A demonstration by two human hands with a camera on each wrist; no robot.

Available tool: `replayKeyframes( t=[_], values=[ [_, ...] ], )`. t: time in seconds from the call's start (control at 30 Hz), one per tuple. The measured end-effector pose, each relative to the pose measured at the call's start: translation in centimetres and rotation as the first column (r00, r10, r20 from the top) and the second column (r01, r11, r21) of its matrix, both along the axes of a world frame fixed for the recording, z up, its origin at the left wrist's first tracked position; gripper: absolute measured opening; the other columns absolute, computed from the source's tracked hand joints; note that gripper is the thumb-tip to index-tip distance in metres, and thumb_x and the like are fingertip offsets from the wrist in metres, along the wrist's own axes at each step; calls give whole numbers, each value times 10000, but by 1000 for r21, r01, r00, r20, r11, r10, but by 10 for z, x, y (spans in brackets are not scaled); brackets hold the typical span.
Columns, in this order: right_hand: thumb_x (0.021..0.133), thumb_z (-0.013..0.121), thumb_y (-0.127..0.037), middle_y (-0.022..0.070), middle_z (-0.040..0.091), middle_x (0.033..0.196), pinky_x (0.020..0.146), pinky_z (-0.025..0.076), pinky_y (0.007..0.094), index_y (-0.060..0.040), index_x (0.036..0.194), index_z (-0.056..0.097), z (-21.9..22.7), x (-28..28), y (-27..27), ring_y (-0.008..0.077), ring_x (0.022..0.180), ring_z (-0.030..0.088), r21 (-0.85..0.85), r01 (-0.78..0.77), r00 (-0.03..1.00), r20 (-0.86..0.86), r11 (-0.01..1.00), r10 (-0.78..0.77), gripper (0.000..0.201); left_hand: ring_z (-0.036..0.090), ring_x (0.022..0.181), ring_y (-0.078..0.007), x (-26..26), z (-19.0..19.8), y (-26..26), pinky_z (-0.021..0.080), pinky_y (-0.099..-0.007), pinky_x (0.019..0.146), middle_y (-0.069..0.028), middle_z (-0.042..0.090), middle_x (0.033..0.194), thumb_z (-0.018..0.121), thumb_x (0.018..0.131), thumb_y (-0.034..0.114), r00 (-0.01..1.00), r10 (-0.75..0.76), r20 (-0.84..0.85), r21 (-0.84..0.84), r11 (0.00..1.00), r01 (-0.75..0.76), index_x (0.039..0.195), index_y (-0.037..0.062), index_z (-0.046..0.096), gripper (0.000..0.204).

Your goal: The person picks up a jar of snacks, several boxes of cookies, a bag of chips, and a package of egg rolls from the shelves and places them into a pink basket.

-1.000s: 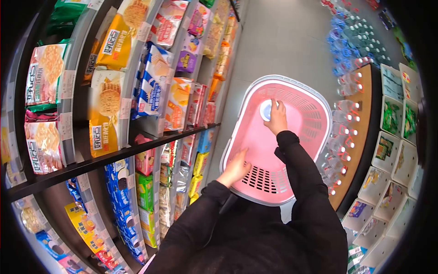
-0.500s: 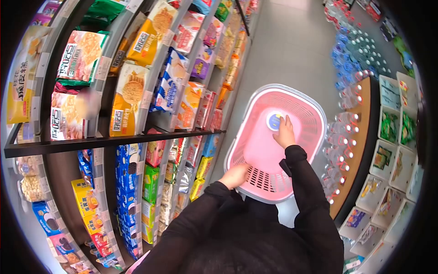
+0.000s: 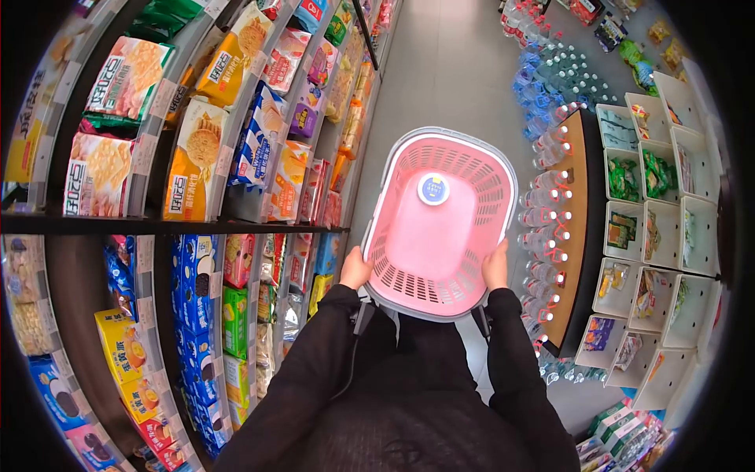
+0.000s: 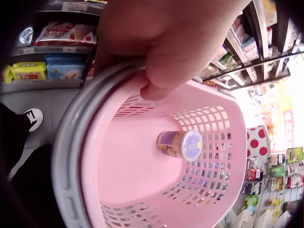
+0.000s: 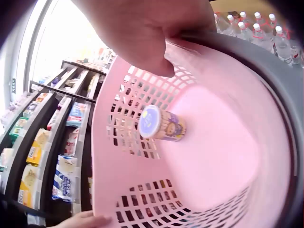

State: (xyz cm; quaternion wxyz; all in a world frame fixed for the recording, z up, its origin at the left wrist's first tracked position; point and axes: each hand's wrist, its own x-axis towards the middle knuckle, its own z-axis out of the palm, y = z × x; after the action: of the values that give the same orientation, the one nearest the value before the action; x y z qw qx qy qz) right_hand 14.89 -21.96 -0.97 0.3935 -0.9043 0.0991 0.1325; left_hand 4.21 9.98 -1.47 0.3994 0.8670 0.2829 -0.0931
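Note:
A pink basket [image 3: 376, 206] with a grey rim is held in front of the body. The left hand [image 3: 356, 269] grips its left rim, and the right hand [image 3: 495, 266] grips the right rim. In the left wrist view the left hand [image 4: 166, 42] has its thumb over the inner wall. The right hand [image 5: 152, 31] curls over the rim likewise in the right wrist view. One round tub [image 3: 432, 189] with a white-edged, blue-centred lid stands at the basket's far end. Its patterned side shows in the left wrist view, where the tub [image 4: 173, 143] is near the perforated wall.
Shelves of packaged biscuits [image 3: 197, 149] run along the left side. On the right are water bottles [image 3: 543, 216] beside a wooden-topped stand [image 3: 578, 197], with white bins [image 3: 625, 228] of snacks beyond. Grey floor [image 3: 440, 71] stretches ahead between them.
The right hand has left the tub and moved to the right rim. The left hand has moved from inside the basket to its left rim. The tub remains inside, and the view has turned.

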Motion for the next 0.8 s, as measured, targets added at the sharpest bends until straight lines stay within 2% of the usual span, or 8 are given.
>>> replayKeyframes(
  t=[0.07,0.17,0.4,0.47,0.53,0.63,0.73,0.8],
  values=[
    [771,438,29,323,546,1030,822,447,429,99,1301,203,-16,5,-2,426,954,557,2,-76,989,130,997,75,584,591,879,-382,1,-4,4,462,-404,766,-244,607,893,590,748,143,998,27,63,-46,999,-24,923,-46,526,265],
    [770,427,34,327,540,1040,822,446,428,100,1298,205,-13,9,10,423,954,558,-68,-98,979,170,993,109,576,592,872,-378,2,-6,14,459,-404,770,-243,606,894,587,747,137,998,50,44,-60,997,-47,925,-48,526,264],
    [772,420,31,331,548,1019,846,439,416,110,1292,202,-1,9,25,421,978,551,-25,-69,990,125,997,71,569,595,884,-352,0,-6,18,457,-399,770,-238,596,905,599,745,152,996,70,58,-21,997,-69,932,-51,516,289],
    [758,460,-4,330,554,1009,860,434,422,118,1289,203,-4,12,25,423,976,551,-51,-41,996,82,998,45,602,593,872,-359,1,1,18,456,-400,765,-255,586,896,634,727,187,997,81,5,-66,995,-80,938,-71,489,363],
    [747,487,-32,331,547,1027,872,428,424,119,1292,201,0,17,21,426,987,544,-98,-77,996,30,992,80,633,584,919,-356,1,6,23,453,-379,804,-275,566,980,679,700,225,997,56,-53,-103,993,-62,1047,-102,449,530],
    [729,527,-83,334,524,1073,898,414,429,116,1294,208,1,18,12,434,1018,522,-173,-148,989,-15,974,148,679,493,1110,-329,-6,23,31,408,-347,920,-281,465,1194,717,678,268,999,-2,-50,-140,990,-5,1265,-117,305,814],
    [708,552,-111,334,462,1163,942,380,427,113,1279,250,30,17,22,443,1091,461,-225,-140,990,-33,964,136,684,444,1170,-367,-24,41,48,361,-359,977,-327,425,1235,676,701,296,997,-70,8,-205,976,71,1255,-144,302,800],
    [695,562,-109,324,439,1190,964,354,434,113,1260,286,45,14,29,438,1119,431,-284,-160,986,-8,945,164,666,499,1100,-368,-42,35,67,404,-374,926,-303,503,1147,643,717,268,988,-147,55,-155,976,154,1181,-108,418,639]
  ],
)
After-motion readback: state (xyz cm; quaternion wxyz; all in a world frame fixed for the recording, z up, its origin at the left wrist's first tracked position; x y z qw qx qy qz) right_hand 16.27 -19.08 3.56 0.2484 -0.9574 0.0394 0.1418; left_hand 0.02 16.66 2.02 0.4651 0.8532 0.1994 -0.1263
